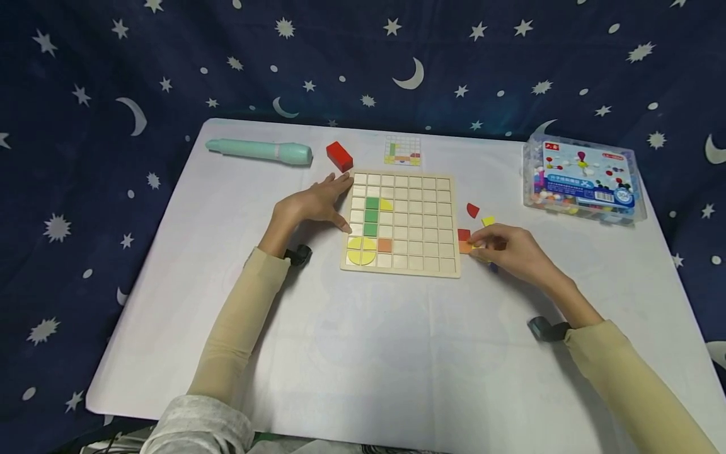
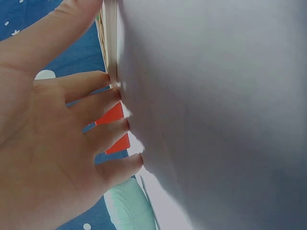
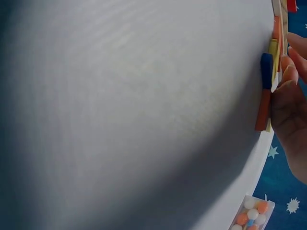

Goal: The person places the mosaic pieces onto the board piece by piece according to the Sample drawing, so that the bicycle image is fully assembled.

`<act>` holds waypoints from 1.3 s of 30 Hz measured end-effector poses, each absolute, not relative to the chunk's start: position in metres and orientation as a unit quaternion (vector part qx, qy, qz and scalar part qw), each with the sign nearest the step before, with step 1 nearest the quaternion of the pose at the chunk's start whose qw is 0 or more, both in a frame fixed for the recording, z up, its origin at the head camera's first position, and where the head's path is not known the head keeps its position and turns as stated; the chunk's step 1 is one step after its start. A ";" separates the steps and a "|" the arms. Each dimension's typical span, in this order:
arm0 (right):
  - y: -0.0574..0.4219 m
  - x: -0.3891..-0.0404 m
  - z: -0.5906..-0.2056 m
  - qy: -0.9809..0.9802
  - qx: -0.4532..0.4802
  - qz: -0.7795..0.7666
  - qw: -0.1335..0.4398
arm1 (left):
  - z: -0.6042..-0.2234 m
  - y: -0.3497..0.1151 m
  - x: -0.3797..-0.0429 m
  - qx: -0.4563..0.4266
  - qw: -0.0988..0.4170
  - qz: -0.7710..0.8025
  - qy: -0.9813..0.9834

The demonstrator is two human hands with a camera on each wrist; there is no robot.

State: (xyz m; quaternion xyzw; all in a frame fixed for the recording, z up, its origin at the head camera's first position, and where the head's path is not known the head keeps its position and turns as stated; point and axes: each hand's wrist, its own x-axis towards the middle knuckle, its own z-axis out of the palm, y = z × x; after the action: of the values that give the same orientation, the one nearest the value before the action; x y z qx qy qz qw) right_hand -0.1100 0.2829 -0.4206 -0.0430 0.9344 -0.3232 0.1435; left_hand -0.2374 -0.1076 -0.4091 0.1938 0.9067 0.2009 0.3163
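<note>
A square wooden grid board [image 1: 423,224] lies mid-table. Green squares [image 1: 371,217], a yellow quarter-circle [image 1: 386,205], yellow quarters forming a circle [image 1: 361,250] and an orange square [image 1: 384,245] sit in its cells. My left hand [image 1: 317,200] rests spread at the board's left edge, with the thumb lower down and the fingertips near the upper corner. Beside the right edge, my right hand [image 1: 513,252] pinches an orange tile [image 1: 465,246] between thumb and finger. A red square [image 1: 464,234] lies just above it. A blue piece [image 3: 266,71] is close under the fingers.
A red quarter-circle [image 1: 472,210] and a yellow piece [image 1: 488,221] lie right of the board. Behind it are a small pattern card [image 1: 403,151], a red block [image 1: 339,156] and a mint-green tube [image 1: 259,151]. A clear plastic box [image 1: 585,180] of colourful balls stands back right.
</note>
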 end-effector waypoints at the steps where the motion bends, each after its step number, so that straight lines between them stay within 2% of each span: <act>1: 0.282 -0.111 -0.421 0.935 -0.046 -0.320 0.143 | -0.409 -0.108 -0.237 0.195 0.317 0.202 0.906; 19: 0.277 -0.118 -0.424 0.942 -0.069 -0.286 0.159 | -0.410 -0.109 -0.237 0.197 0.314 0.202 0.907; 31: 0.275 -0.123 -0.414 0.932 -0.060 -0.313 0.173 | -0.410 -0.110 -0.236 0.200 0.312 0.205 0.906; 39: 0.262 -0.128 -0.407 0.903 -0.053 -0.389 0.172 | -0.410 -0.109 -0.237 0.193 0.312 0.203 0.908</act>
State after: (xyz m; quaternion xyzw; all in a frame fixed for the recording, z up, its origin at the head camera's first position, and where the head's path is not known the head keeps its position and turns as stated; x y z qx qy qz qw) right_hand -0.1280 0.2622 -0.4065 -0.0534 0.9034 -0.3892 0.1721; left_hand -0.2370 -0.1089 -0.4097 0.1927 0.9078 0.2031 0.3123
